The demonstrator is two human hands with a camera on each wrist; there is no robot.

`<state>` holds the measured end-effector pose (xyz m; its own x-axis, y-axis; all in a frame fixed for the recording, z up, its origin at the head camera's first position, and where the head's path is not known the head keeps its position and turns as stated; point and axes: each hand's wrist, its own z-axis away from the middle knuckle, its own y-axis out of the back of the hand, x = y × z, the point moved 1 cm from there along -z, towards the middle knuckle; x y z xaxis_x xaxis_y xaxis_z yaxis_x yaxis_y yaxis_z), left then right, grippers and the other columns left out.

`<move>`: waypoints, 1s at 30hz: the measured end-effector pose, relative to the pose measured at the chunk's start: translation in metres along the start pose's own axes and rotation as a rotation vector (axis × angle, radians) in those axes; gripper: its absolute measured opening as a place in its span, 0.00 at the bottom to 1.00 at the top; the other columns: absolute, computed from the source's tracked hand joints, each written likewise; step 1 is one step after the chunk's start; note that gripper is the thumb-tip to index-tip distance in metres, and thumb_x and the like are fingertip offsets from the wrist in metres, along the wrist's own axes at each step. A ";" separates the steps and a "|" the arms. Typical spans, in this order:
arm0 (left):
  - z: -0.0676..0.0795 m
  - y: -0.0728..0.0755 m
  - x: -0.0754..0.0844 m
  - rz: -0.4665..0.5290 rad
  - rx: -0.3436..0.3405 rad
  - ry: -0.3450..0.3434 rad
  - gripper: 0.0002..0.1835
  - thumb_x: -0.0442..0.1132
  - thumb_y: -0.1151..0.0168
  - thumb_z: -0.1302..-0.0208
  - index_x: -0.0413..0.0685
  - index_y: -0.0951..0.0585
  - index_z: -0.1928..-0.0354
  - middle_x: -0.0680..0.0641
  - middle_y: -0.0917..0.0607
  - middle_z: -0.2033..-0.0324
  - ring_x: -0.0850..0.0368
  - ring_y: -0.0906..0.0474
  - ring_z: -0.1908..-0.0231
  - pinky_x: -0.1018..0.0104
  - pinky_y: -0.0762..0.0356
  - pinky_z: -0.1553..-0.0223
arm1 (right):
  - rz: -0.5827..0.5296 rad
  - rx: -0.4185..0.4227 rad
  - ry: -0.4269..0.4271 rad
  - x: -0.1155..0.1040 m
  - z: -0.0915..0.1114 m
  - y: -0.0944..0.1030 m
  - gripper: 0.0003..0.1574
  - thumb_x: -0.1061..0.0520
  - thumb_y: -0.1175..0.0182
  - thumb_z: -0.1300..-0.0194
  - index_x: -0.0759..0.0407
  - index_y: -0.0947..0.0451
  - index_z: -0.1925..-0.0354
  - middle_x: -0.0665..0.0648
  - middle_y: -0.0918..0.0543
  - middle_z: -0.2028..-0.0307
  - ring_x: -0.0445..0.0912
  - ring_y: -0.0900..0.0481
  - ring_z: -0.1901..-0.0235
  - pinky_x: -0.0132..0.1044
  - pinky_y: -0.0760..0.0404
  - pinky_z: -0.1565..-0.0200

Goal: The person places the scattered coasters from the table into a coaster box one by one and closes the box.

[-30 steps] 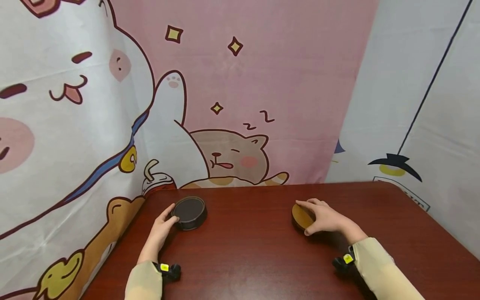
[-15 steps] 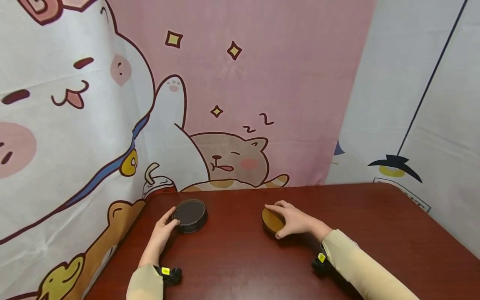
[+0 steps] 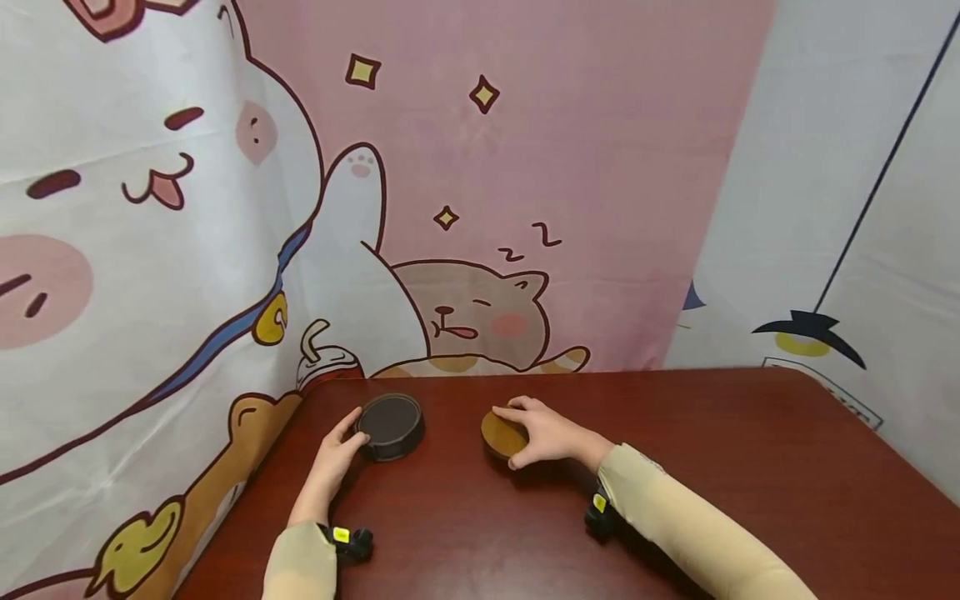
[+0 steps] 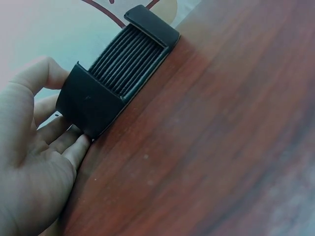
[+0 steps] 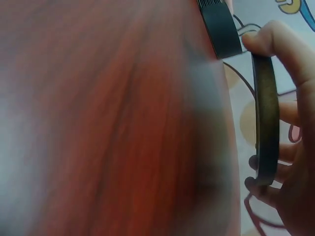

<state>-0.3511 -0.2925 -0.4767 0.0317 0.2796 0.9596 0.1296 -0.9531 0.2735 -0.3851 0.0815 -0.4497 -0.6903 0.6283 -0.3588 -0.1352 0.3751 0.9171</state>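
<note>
A round black coaster holder (image 3: 390, 421) stands on the table at left centre. Through its side opening, a stack of thin dark layers (image 4: 130, 61) shows in the left wrist view. My left hand (image 3: 335, 458) grips the holder's left side, thumb and fingers curved around its wall. My right hand (image 3: 551, 433) holds a round coaster (image 3: 501, 435) with a brownish-yellow top and dark edge by its rim. From the right wrist, this coaster (image 5: 266, 118) appears raised off the tabletop, thumb on one end and fingertips at the other. It is to the right of the holder, apart from it.
The reddish-brown wooden table (image 3: 465, 533) reaches back to a wall hung with a cartoon-printed cloth (image 3: 600, 167). That cloth also runs along the table's left side. A small black camera (image 3: 600, 517) is strapped on my right wrist, another camera (image 3: 356, 543) on my left.
My right hand has carried the coaster leftward across the table, closer to the holder. My left hand keeps its grip on the holder. The head view has shifted slightly.
</note>
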 end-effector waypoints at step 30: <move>-0.004 0.001 -0.001 0.122 0.000 -0.016 0.25 0.36 0.57 0.36 0.46 0.41 0.36 0.42 0.43 0.37 0.49 0.48 0.39 0.53 0.49 0.42 | -0.003 -0.070 0.027 -0.084 -0.126 -0.028 0.57 0.33 0.38 0.65 0.47 0.42 0.36 0.60 0.41 0.39 0.52 0.43 0.42 0.46 0.40 0.46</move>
<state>-0.3552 -0.2943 -0.4768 0.0631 0.1632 0.9846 0.1234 -0.9803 0.1546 -0.4128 -0.0672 -0.4237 -0.7084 0.6086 -0.3575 -0.1858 0.3279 0.9263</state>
